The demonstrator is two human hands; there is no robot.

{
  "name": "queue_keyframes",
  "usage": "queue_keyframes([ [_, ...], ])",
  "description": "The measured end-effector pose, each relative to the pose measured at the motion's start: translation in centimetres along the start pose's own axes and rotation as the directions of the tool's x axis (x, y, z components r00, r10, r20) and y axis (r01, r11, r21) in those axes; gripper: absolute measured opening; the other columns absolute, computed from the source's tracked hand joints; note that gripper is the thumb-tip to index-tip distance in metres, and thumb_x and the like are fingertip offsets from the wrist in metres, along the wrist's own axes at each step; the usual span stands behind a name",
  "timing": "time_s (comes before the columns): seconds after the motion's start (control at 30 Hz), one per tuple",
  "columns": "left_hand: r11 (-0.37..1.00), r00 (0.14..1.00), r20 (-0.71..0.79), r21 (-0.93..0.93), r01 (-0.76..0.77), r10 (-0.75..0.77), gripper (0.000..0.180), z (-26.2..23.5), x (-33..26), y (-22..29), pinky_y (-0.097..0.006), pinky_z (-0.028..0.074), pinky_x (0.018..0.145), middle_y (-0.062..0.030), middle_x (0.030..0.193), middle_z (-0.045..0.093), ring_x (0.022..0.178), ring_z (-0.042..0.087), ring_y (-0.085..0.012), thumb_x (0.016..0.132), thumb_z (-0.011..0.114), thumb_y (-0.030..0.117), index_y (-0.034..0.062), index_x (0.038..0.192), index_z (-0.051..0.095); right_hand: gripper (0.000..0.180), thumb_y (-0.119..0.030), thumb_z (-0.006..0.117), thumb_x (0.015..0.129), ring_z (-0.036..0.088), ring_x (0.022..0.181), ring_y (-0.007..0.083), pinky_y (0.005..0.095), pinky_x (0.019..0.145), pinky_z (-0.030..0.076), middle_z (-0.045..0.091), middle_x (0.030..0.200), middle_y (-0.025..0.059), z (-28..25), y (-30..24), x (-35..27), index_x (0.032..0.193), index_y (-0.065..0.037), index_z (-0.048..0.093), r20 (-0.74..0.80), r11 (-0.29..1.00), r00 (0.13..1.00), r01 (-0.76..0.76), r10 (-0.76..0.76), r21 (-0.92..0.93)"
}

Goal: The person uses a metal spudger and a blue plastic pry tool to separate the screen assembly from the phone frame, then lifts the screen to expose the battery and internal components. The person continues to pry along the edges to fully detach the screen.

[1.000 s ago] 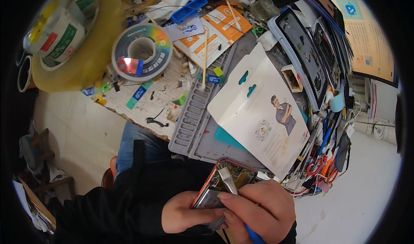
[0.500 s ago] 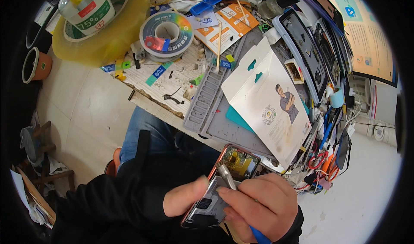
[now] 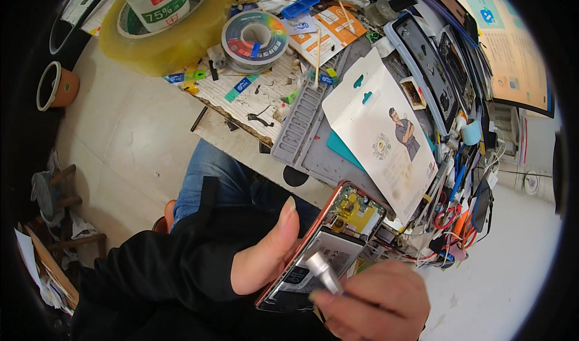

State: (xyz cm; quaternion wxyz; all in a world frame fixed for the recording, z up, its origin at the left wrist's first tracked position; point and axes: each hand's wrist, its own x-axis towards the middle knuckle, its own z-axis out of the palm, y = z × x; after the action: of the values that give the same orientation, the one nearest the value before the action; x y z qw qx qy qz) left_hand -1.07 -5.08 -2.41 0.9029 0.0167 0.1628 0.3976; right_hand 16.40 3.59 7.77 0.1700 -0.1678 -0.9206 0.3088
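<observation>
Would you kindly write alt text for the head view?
The left hand holds an opened phone while the right hand sets a metal-tipped tool on its insides. Behind lies a cluttered workbench with a grey mat.

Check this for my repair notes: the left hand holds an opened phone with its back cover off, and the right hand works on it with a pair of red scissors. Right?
Not quite. In the head view the right hand holds a metal-tipped screwdriver, not scissors. The left hand does hold the opened phone.
</observation>
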Motion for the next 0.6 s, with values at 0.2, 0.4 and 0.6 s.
queue_keyframes([
  [0.2, 0.966, 0.992, -0.046, 0.227, 0.125, -0.118, 0.111, 0.6, -1.9, 1.9, -0.032, 0.043, 0.108, -0.01, 0.146, 0.057, 0.126, 0.056, -0.018, 0.091, 0.012, 0.088, 0.0015, 0.156, 0.039, 0.032, -0.003, 0.081, 0.072, 0.064, 0.066, 0.0278, 0.0369, 0.056, 0.047, 0.063, 0.085, 0.0094, -0.6, -0.6, 0.1, 0.103, -0.004, 0.076, 0.097, 0.993, 0.995, 0.024, -0.035, 0.12],
  [0.4, 0.952, 0.987, -0.037, 0.261, 0.159, -0.155, 0.129, 1.3, -0.5, 1.2, -0.032, 0.044, 0.108, -0.013, 0.149, 0.057, 0.129, 0.057, -0.02, 0.081, 0.01, 0.098, -0.002, 0.156, 0.039, 0.033, -0.003, 0.081, 0.072, 0.063, 0.067, 0.0265, 0.0365, 0.056, 0.048, 0.065, 0.088, 0.0102, -0.6, -0.6, 0.3, 0.105, -0.002, 0.075, 0.185, 0.981, 0.981, 0.029, -0.065, 0.192],
  [0.6, 0.976, 0.996, 0.004, 0.198, 0.088, -0.09, 0.132, 1.2, 0.1, 0.9, -0.036, 0.042, 0.111, -0.0157, 0.15, 0.053, 0.132, 0.055, -0.0255, 0.078, 0.011, 0.101, -0.0004, 0.161, 0.03, 0.029, -0.006, 0.081, 0.075, 0.061, 0.068, 0.0266, 0.0369, 0.057, 0.047, 0.062, 0.089, 0.0097, -0.1, -1.5, -0.2, 0.102, -0.001, 0.075, 0.062, 0.995, 0.998, -0.015, 0.008, 0.101],
])
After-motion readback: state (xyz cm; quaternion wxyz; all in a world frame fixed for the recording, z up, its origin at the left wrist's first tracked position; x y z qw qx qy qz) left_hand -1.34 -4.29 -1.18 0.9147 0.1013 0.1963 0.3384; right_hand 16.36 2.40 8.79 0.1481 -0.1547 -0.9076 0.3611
